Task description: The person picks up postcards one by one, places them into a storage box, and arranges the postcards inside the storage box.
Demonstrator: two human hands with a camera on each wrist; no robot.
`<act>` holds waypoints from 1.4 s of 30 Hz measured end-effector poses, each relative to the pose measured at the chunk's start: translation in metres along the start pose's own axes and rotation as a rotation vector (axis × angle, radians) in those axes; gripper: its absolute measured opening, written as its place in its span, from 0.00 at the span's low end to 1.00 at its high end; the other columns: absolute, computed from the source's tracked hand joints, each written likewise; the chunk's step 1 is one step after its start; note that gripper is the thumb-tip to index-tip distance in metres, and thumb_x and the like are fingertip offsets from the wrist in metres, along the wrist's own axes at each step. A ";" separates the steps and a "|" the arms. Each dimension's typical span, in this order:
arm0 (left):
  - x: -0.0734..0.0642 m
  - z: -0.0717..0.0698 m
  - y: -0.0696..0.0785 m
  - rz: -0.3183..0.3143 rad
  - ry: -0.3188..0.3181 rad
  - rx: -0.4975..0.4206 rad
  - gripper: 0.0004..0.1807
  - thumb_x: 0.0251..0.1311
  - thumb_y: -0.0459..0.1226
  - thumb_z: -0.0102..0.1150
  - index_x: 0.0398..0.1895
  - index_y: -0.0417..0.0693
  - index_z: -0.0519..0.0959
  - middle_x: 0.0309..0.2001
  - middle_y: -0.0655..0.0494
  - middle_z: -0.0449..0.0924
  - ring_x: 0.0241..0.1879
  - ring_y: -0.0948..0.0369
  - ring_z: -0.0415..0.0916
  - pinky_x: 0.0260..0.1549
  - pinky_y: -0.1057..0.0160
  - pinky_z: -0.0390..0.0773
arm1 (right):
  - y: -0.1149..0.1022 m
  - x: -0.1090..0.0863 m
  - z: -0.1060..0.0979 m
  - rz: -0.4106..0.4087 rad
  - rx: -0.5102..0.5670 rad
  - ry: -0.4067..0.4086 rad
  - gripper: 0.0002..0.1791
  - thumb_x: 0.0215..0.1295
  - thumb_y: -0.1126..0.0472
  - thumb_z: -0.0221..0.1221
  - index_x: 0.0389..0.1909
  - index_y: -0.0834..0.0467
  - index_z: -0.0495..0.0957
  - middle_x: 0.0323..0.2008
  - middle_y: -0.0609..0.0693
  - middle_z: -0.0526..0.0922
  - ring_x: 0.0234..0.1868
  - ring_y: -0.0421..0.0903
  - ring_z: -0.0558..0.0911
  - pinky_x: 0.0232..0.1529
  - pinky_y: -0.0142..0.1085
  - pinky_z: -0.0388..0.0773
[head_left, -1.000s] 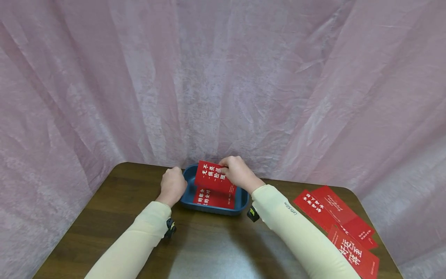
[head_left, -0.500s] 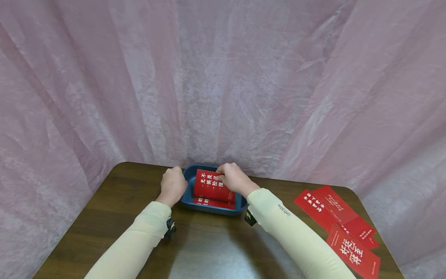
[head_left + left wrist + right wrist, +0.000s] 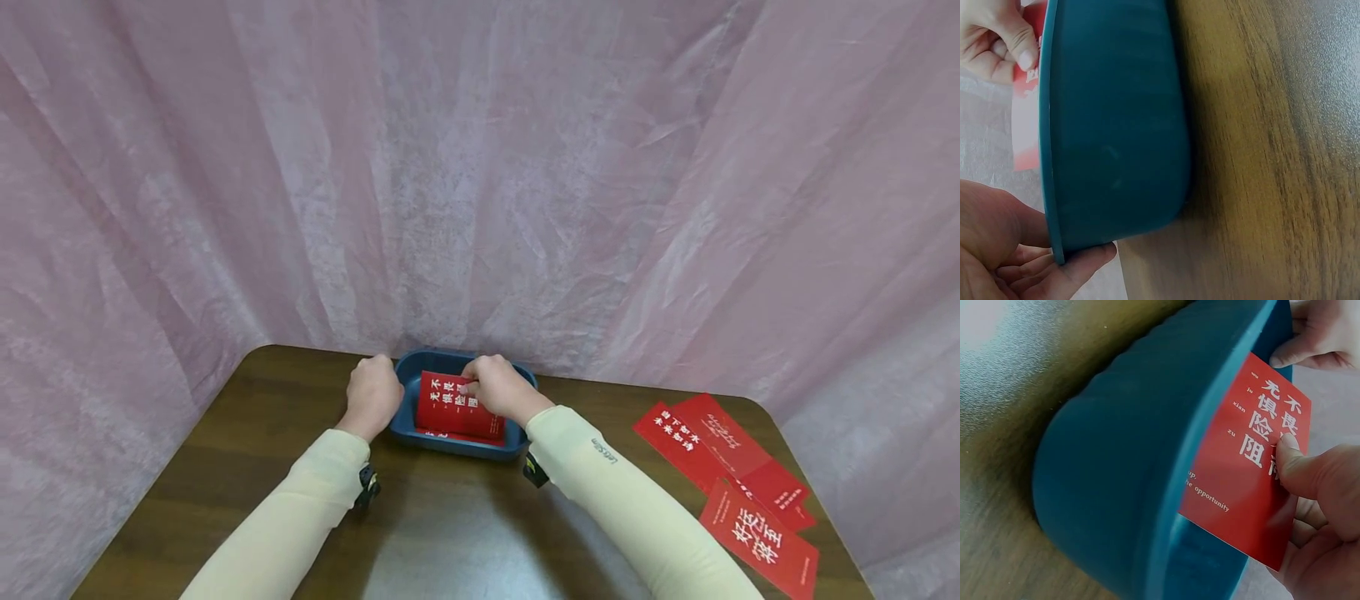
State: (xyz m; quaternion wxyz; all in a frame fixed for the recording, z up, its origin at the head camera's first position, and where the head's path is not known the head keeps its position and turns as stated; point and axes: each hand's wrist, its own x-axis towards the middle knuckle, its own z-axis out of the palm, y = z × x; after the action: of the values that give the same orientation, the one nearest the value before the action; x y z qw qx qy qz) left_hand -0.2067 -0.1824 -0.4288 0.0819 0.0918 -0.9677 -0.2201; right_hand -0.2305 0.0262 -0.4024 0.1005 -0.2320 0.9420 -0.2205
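Observation:
A blue oval basin [image 3: 465, 451] stands near the table's back edge. My left hand [image 3: 372, 396] grips its left rim, thumb inside and fingers beneath, as the left wrist view shows at the basin wall [image 3: 1116, 137]. My right hand [image 3: 501, 386] pinches a red card [image 3: 448, 408] with white Chinese characters between thumb and fingers. That card [image 3: 1241, 462] leans down into the basin, its lower part behind the near rim in the right wrist view. Under it, a strip of another red card [image 3: 442, 433] shows inside the basin.
Several red cards [image 3: 761, 533] with white lettering lie overlapping at the table's right side. The brown wooden table [image 3: 285, 425] ends at a pink curtain [image 3: 450, 208] behind the basin.
My right hand has lowered the red card deeper into the basin, so it covers more of the card beneath. My left hand has stayed on the rim.

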 end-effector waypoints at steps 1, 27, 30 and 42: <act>0.000 0.000 0.000 -0.004 -0.004 0.000 0.08 0.54 0.35 0.56 0.23 0.39 0.78 0.25 0.42 0.82 0.19 0.52 0.78 0.13 0.57 0.76 | 0.000 0.000 0.001 0.008 0.005 -0.010 0.10 0.61 0.57 0.60 0.43 0.52 0.82 0.39 0.46 0.83 0.34 0.39 0.79 0.32 0.31 0.78; -0.001 0.004 0.000 0.007 0.003 0.002 0.06 0.53 0.33 0.55 0.22 0.39 0.78 0.23 0.42 0.81 0.19 0.51 0.79 0.10 0.59 0.73 | 0.008 0.000 0.017 0.062 -0.099 -0.110 0.16 0.59 0.50 0.61 0.45 0.53 0.82 0.37 0.45 0.83 0.32 0.37 0.78 0.36 0.33 0.78; -0.001 0.005 0.000 0.003 0.013 0.006 0.07 0.53 0.33 0.56 0.24 0.38 0.79 0.26 0.41 0.82 0.21 0.50 0.80 0.14 0.56 0.76 | 0.009 0.000 0.017 0.062 -0.116 -0.106 0.16 0.60 0.50 0.60 0.46 0.54 0.81 0.39 0.46 0.83 0.35 0.37 0.78 0.38 0.33 0.78; 0.000 0.003 0.000 0.004 -0.001 0.003 0.07 0.53 0.33 0.56 0.21 0.39 0.78 0.23 0.43 0.80 0.18 0.52 0.78 0.11 0.59 0.74 | 0.020 -0.003 0.003 0.008 -0.108 -0.028 0.18 0.61 0.54 0.59 0.51 0.56 0.78 0.44 0.49 0.82 0.42 0.41 0.80 0.44 0.37 0.78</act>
State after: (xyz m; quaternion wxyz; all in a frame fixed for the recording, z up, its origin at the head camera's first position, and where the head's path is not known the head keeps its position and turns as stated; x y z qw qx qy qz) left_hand -0.2074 -0.1812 -0.4318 0.0816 0.0900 -0.9682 -0.2187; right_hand -0.2350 0.0421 -0.4139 0.1020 -0.2364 0.9520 -0.1657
